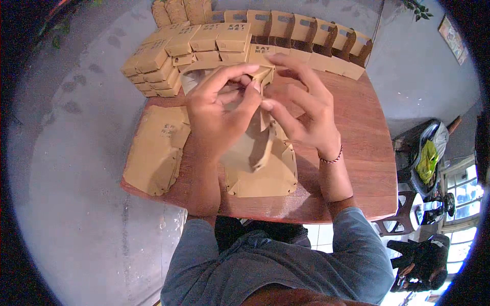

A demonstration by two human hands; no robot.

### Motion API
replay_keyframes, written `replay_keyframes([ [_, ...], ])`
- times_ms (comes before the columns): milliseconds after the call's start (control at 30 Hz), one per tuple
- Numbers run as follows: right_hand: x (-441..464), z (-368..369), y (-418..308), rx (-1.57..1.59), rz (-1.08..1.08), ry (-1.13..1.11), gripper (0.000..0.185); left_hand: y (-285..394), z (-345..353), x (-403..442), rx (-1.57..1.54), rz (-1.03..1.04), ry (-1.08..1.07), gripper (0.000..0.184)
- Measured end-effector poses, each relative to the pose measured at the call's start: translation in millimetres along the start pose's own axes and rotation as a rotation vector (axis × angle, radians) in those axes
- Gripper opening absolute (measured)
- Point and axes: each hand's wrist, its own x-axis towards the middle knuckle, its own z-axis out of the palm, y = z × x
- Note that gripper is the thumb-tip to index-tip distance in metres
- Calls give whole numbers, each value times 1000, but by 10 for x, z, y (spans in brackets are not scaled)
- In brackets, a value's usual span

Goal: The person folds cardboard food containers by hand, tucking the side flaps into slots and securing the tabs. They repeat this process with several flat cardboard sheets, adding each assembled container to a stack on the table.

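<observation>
A partly folded brown cardboard box (264,75) is held up above the table between my hands. My left hand (222,104) is closed on its near corner, thumb and fingers pinching the folded cardboard. My right hand (305,104) is at the box's right side, with the thumb against a panel and the fingers curled around the edge, the index finger reaching over the top. A side strip of the box hangs down below my hands. Beneath it lies a flat cardboard box blank (265,182) with slotted edges. My hands hide part of the held box.
Stacked closed boxes (201,41) printed "EAT ME!" stand at the back left. A row of open-lidded boxes (319,38) runs along the back right. A stack of flat blanks (155,150) lies at the left of the wooden table (357,153). A chair (403,214) is at the right.
</observation>
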Motion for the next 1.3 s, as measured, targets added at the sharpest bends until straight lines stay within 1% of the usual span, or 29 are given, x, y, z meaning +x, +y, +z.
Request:
replay_keyframes([
  [67, -25, 16, 50, 54, -5, -33, 15, -47, -39, -2, -137, 88, -74, 23],
  [100, -32, 21, 74, 81, -28, -53, 15, -42, -51, -1, -136, 88, -77, 23],
  [167, -40, 16, 70, 106, -49, -70, 15, -23, -71, -11, -124, 148, -148, 27],
  [233, -42, -1, 29, 203, 70, -27, 17, 14, -88, -36, -103, 114, -190, 28],
  [267, -48, 0, 38, 201, 71, -25, 17, 30, -91, -42, -82, 81, -227, 28],
  [333, -56, 2, 76, 244, 111, 22, 20, 58, -85, -39, -49, 112, -241, 29],
  [367, -49, -8, 97, 243, 112, 23, 20, 64, -81, -38, -16, 140, -253, 30],
  [400, -42, -23, 122, 197, 61, 11, 21, 56, -94, -33, -16, 141, -254, 30],
  [433, -38, -38, 141, 152, 10, -2, 23, 36, -122, -21, 14, 185, -276, 30],
  [467, -40, -53, 149, 151, 11, 0, 23, 14, -145, -11, 43, 230, -297, 30],
  [567, -38, -81, 159, 126, 20, -9, 25, -49, -176, -4, -36, 205, -326, 30],
  [633, -25, -99, 164, 166, -45, -59, 28, -43, -167, -26, -41, 192, -309, 28],
  [700, -21, -128, 142, 188, -34, -82, 29, -24, -156, -37, -46, 178, -294, 26],
  [800, -22, -176, 129, 234, -8, -124, 31, 40, -136, -33, -30, 229, -293, 23],
  [867, -28, -192, 130, 256, 8, -142, 32, 78, -107, -34, 9, 223, -247, 21],
  [1000, -41, -184, 145, 205, 12, -130, 28, -7, -65, -23, 33, 293, -229, 21],
  [1067, -52, -180, 155, 186, 7, -112, 26, -6, -55, -30, 113, 342, -212, 20],
  [1200, -61, -193, 172, 103, 11, -106, 22, 58, 20, -81, 157, 330, -185, 19],
  [1267, -64, -191, 171, 80, 14, -104, 21, 32, 48, -107, 151, 291, -87, 16],
  [1300, -71, -182, 169, 85, 30, -100, 21, 37, 44, -104, 151, 290, -87, 16],
])
